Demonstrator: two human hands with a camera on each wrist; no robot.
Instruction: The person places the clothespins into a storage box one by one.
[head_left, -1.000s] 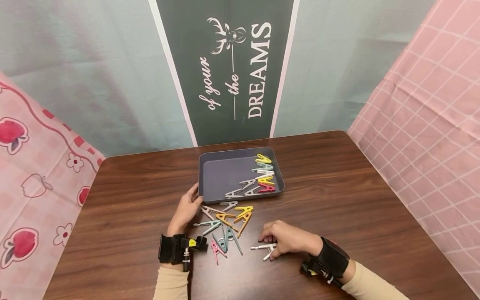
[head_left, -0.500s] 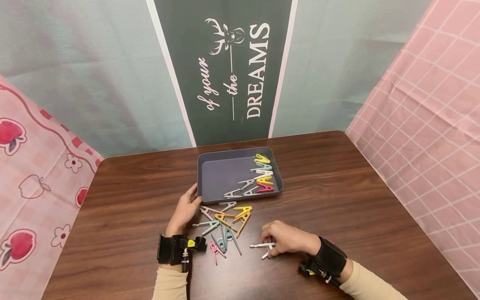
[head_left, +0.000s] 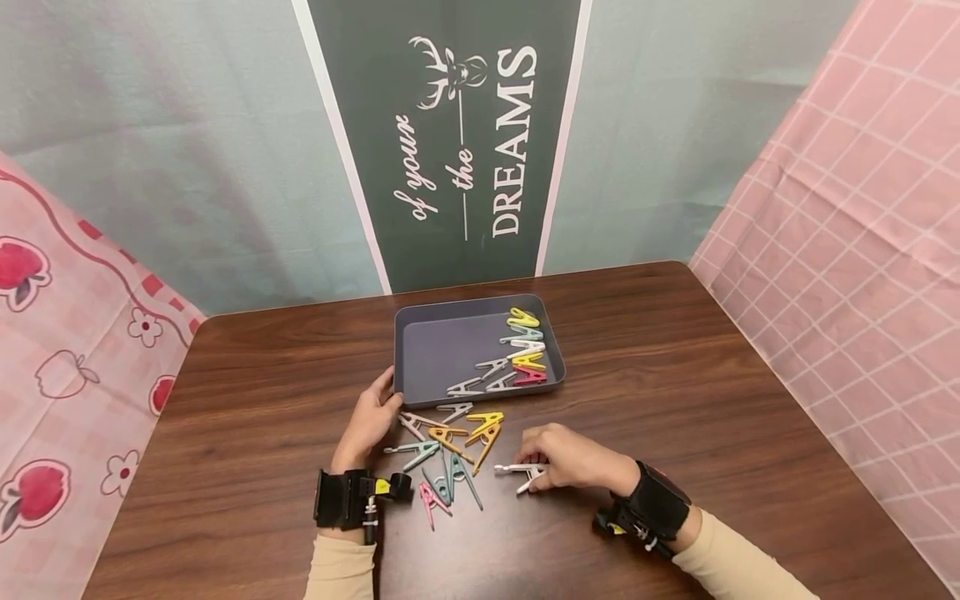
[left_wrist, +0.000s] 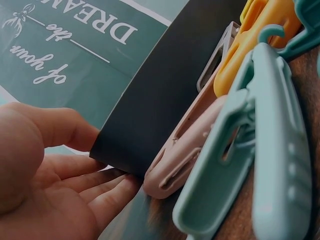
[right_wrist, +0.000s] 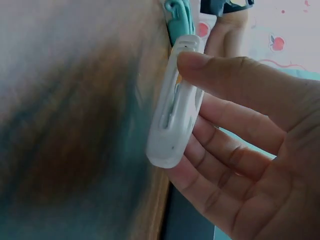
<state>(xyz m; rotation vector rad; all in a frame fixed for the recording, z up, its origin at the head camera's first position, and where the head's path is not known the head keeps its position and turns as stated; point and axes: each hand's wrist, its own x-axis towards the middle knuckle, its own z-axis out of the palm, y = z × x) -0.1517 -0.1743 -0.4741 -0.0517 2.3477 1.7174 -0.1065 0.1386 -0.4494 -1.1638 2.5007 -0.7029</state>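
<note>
My left hand (head_left: 369, 423) grips the near left corner of a dark grey tray (head_left: 442, 342), fingers along its side and thumb at the front; the left wrist view shows the tray wall (left_wrist: 150, 95) between them. A white clothespin (head_left: 519, 469) is in my right hand (head_left: 576, 458), just over the table right of the loose pile. Up close in the right wrist view, thumb and fingers pinch this white clothespin (right_wrist: 175, 110) on both sides. Inside the tray, several clothespins, such as a red one (head_left: 530, 376), lie along the right and front sides.
Before the tray lies a loose pile of clothespins: grey, pale pink, orange, yellow, mint (head_left: 420, 452), teal and a pink one (head_left: 432, 502). The brown wooden table (head_left: 637, 358) is bounded behind by a curtain (head_left: 637, 125) and by pink cloths at the sides.
My right hand has moved slightly away from me, toward the tray, with the white clothespin held in it. My left hand and the tray stay in place.
</note>
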